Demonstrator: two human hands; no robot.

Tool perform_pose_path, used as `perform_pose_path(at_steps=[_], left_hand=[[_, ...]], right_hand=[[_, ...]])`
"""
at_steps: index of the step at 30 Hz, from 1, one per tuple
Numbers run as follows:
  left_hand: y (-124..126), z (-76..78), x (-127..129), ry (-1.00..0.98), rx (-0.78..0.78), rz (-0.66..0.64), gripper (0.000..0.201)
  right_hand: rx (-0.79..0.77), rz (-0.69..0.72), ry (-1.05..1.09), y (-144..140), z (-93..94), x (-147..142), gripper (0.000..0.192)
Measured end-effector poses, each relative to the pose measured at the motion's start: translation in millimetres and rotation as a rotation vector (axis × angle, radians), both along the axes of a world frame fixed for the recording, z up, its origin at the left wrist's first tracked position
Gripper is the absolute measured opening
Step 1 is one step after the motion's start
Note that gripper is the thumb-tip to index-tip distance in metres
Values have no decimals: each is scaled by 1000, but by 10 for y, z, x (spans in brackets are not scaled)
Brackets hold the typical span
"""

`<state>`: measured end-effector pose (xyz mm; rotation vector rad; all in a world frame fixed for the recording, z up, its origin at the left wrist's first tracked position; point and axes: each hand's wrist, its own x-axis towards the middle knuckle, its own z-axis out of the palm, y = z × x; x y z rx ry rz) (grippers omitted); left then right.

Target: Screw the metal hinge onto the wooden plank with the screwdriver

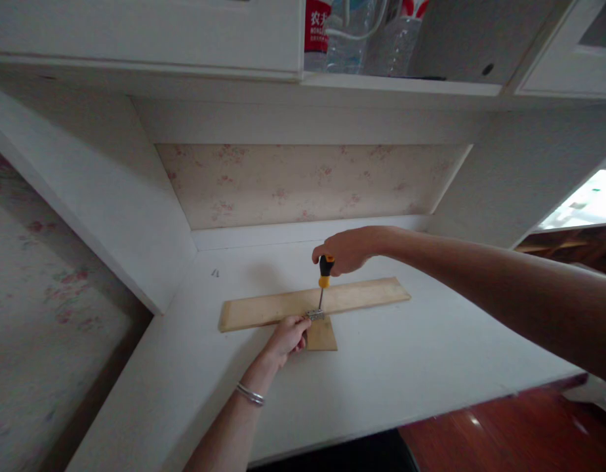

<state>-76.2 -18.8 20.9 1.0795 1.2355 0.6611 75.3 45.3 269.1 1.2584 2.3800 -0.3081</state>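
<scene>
My right hand [349, 250] is wrapped round the black and yellow handle of a screwdriver [324, 270], which stands nearly upright. Its tip meets a small metal hinge [315, 314] lying where two pieces of wood join. The long wooden board [366, 296] runs left to right, and a short wooden piece [323, 334] extends from it toward me. With fingers pinched at the hinge's left side, my left hand [286, 337] holds it against the wood. A silver bangle circles my left wrist.
Everything lies on a white desktop [382, 354] inside a cabinet recess. Small dark bits, perhaps screws [215, 273], lie at the back left. Plastic bottles [347, 39] stand on the shelf overhead. White side panels [96, 196] bound the left, and a dark seat [342, 452] is below the front edge.
</scene>
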Motion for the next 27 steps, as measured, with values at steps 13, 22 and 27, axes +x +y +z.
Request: perform_pose_path(at_steps=[13,22,27], left_hand=[[19,-36,-8,12,-9,-17,24],[11,-29,-3,-12,6,-13,23],[-11,19,-7,-3,-2,-10,23]], right_hand=[[240,87,17,31,-94,-12,67],[128,261,119,126,-76,43,61],[112,-27,-80,121,-76,-7,66]])
